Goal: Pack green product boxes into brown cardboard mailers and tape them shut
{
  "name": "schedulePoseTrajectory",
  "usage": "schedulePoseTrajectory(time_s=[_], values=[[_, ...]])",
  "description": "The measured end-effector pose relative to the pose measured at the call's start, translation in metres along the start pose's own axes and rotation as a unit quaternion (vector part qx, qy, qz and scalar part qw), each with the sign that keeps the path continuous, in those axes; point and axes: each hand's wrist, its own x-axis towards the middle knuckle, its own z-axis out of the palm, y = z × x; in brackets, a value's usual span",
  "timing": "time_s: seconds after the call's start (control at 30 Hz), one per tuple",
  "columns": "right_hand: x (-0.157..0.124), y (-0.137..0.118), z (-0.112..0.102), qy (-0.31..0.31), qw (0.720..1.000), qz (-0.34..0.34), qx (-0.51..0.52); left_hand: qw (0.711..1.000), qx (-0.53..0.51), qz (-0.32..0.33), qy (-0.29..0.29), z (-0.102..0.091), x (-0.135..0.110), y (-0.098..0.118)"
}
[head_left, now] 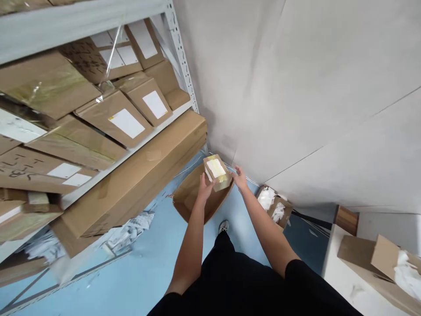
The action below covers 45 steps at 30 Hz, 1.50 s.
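A small cardboard box (223, 181) with a white label and yellowish tape is held between my two hands. My left hand (205, 189) grips its near left side, thumb against the box. My right hand (240, 179) is at the right side, its thumb at the box's edge and the other fingers partly hidden or raised. Beneath the box is a large brown open container (189, 193), like a cardboard bin or paper sack, standing on the blue floor. Its inside is partly covered by the box and my left forearm.
On the left, a metal shelf (184, 57) carries several taped cartons (113, 116). A long carton (141, 175) lies under the shelf board. A pale wall (296, 87) rises ahead. Right are an open carton with white paper (279, 213) and a white surface bearing another open box (362, 259).
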Motion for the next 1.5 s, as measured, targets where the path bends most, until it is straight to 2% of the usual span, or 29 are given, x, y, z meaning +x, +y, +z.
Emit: schedulePoseTrajectory(time_s=[0.07, 0.17, 0.27, 0.33, 0.43, 0.57, 0.67, 0.77, 0.83, 0.93, 1.03, 1.17, 1.33, 1.4, 1.5], values=[[0.015, -0.011, 0.006, 0.019, 1.0, -0.018, 0.003, 1.0, 0.008, -0.01, 0.006, -0.018, 0.022, 0.004], [0.019, -0.027, -0.005, 0.018, 0.999, -0.046, 0.022, 1.0, 0.008, 0.006, 0.017, -0.035, 0.039, 0.007], [0.008, -0.037, -0.03, 0.03, 0.997, -0.053, 0.039, 1.0, -0.005, 0.002, 0.029, -0.035, 0.038, 0.008], [0.0, -0.041, -0.048, 0.047, 0.996, -0.052, 0.05, 1.0, -0.011, -0.002, 0.026, -0.026, 0.036, 0.011], [-0.011, -0.046, -0.075, 0.071, 0.994, -0.059, 0.064, 1.0, -0.017, 0.01, -0.001, 0.002, 0.036, 0.024], [-0.03, -0.051, -0.116, 0.113, 0.989, -0.065, 0.07, 0.997, -0.024, 0.05, -0.049, 0.053, 0.035, 0.053], [-0.056, -0.05, -0.157, 0.159, 0.982, -0.072, 0.072, 0.991, -0.02, 0.093, -0.094, 0.099, 0.024, 0.076], [-0.096, -0.046, -0.21, 0.22, 0.969, -0.082, 0.072, 0.979, -0.01, 0.134, -0.152, 0.157, -0.001, 0.096], [-0.129, -0.042, -0.251, 0.267, 0.957, -0.09, 0.069, 0.968, -0.007, 0.153, -0.199, 0.205, -0.03, 0.105], [-0.188, -0.035, -0.315, 0.348, 0.931, -0.093, 0.066, 0.939, 0.004, 0.175, -0.295, 0.283, -0.094, 0.112], [-0.255, -0.025, -0.374, 0.432, 0.895, -0.077, 0.078, 0.894, 0.027, 0.194, -0.402, 0.355, -0.173, 0.11], [-0.357, -0.01, -0.442, 0.529, 0.839, -0.067, 0.104, 0.827, 0.057, 0.212, -0.518, 0.434, -0.284, 0.101], [-0.499, 0.009, -0.504, 0.633, 0.766, -0.062, 0.099, 0.734, 0.084, 0.232, -0.632, 0.511, -0.432, 0.083], [-0.554, 0.016, -0.519, 0.672, 0.732, -0.058, 0.102, 0.696, 0.093, 0.233, -0.673, 0.53, -0.495, 0.072], [-0.624, 0.028, -0.529, 0.725, 0.676, -0.06, 0.116, 0.629, 0.104, 0.233, -0.734, 0.544, -0.584, 0.055]])
